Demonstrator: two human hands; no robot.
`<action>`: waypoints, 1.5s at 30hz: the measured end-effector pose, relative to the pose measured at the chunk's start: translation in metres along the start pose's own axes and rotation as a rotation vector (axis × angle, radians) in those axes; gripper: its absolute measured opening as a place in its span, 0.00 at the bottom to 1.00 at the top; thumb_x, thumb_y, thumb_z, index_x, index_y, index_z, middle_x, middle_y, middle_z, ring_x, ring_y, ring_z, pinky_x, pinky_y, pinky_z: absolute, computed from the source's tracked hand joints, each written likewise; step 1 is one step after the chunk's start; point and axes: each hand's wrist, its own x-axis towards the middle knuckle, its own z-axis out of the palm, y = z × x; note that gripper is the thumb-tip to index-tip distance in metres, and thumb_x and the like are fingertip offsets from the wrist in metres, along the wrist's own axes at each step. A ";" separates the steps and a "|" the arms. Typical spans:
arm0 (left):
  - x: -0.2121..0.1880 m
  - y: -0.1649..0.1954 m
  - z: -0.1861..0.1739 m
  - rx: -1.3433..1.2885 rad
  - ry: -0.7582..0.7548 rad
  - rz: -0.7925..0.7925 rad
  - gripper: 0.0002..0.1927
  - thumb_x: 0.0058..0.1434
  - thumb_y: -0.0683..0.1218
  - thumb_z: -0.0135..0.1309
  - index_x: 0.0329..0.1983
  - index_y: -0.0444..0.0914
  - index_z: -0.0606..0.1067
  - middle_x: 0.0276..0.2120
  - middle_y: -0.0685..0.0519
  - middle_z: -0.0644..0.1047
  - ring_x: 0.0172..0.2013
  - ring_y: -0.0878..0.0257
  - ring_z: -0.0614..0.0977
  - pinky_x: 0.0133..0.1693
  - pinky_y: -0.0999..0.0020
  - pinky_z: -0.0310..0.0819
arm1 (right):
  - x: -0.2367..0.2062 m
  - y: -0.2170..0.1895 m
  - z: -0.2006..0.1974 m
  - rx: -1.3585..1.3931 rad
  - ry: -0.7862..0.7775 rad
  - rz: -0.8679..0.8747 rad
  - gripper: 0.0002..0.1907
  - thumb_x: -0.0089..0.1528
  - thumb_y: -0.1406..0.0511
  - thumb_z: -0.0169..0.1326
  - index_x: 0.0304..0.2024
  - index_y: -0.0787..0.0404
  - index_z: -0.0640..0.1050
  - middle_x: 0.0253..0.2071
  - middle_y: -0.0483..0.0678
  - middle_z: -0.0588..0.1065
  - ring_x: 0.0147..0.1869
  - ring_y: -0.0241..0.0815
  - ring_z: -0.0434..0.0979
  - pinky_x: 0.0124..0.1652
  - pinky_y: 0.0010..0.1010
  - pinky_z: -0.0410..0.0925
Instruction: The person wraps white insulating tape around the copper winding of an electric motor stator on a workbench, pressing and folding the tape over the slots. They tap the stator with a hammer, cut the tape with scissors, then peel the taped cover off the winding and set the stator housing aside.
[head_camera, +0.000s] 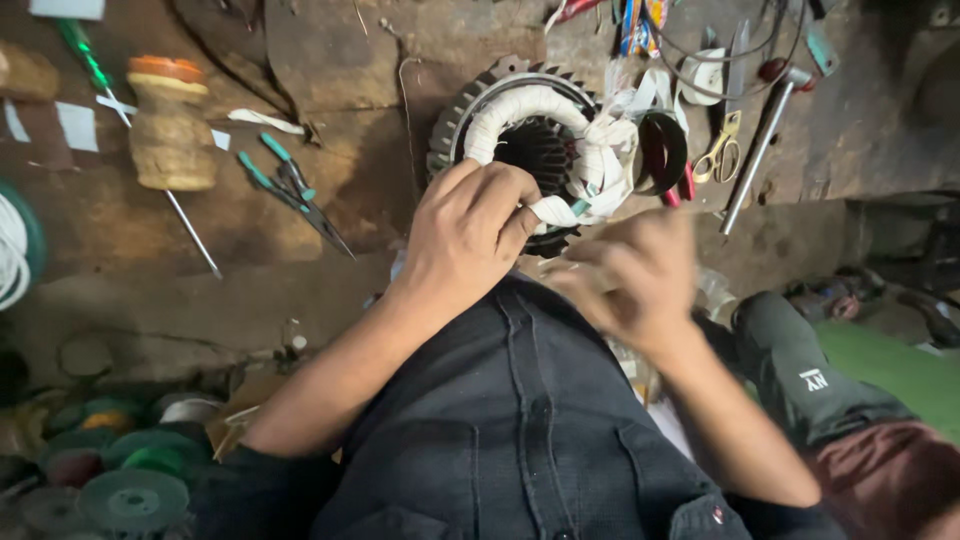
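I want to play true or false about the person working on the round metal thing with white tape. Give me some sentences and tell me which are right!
1. The left hand pinches white tape on the round metal motor stator with white-wrapped windings. True.
2. The right hand holds the yellow-handled scissors. False: the scissors lie on the worn brown workbench, right of the stator.
3. The green-handled pliers lie left of the stator. True.
4. The person wears a bright red shirt. False: it is a dark button-up shirt.
5. The right hand looks blurred. True.
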 end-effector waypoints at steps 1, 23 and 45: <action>0.000 0.001 0.001 -0.002 0.005 0.004 0.09 0.60 0.40 0.61 0.39 0.37 0.73 0.36 0.50 0.77 0.40 0.49 0.78 0.46 0.55 0.72 | -0.011 -0.004 0.010 -0.006 -0.040 0.008 0.18 0.55 0.57 0.72 0.40 0.61 0.82 0.38 0.48 0.71 0.43 0.52 0.67 0.45 0.44 0.60; 0.009 0.005 0.003 -0.300 -0.040 -0.156 0.11 0.67 0.42 0.58 0.49 0.38 0.71 0.30 0.54 0.82 0.31 0.63 0.84 0.37 0.67 0.73 | -0.084 -0.047 -0.005 0.617 0.302 0.293 0.07 0.69 0.73 0.46 0.38 0.63 0.75 0.32 0.44 0.76 0.31 0.41 0.77 0.36 0.30 0.73; 0.028 0.012 0.008 -0.194 -0.033 -0.319 0.15 0.64 0.57 0.61 0.35 0.42 0.84 0.25 0.53 0.78 0.33 0.60 0.76 0.38 0.64 0.71 | -0.005 -0.054 -0.054 0.063 -0.328 0.644 0.13 0.65 0.58 0.55 0.34 0.60 0.81 0.23 0.52 0.76 0.25 0.53 0.77 0.27 0.43 0.67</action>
